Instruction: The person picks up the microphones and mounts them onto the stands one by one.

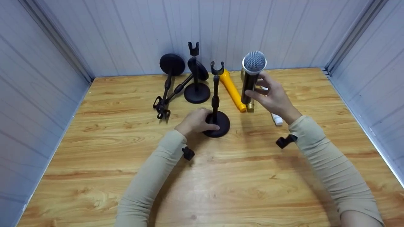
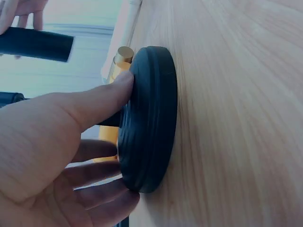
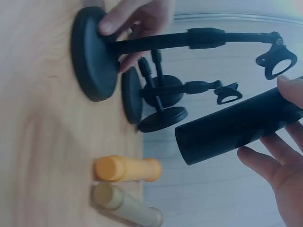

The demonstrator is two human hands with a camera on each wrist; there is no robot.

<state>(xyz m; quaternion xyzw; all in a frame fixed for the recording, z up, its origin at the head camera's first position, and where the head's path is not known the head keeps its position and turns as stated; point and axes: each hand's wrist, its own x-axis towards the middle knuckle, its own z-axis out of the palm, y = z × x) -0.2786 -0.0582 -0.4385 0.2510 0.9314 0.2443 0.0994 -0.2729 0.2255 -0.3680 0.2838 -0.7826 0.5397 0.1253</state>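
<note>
My right hand (image 1: pixel 274 96) holds a black microphone (image 1: pixel 251 83) with a silver mesh head, between thumb and fingers. It is raised above the table, head up and slightly tilted. In the right wrist view the plain lower end of its handle (image 3: pixel 232 125) points toward an upright black microphone stand (image 3: pixel 165 42). My left hand (image 1: pixel 197 121) grips that stand's round base (image 2: pixel 151 118) at the table, thumb on top and fingers round the far side. The stand's open clip (image 1: pixel 217 68) stands at the top of its pole, left of the microphone.
Another upright stand (image 1: pixel 196 91) is behind, with two toppled stands (image 1: pixel 171 64) beside it at the back left. A yellow microphone (image 1: pixel 233 91), a gold one (image 1: pixel 250 106) and a white one (image 1: pixel 277 119) lie behind the right hand. Panel walls (image 1: pixel 135 34) enclose the table.
</note>
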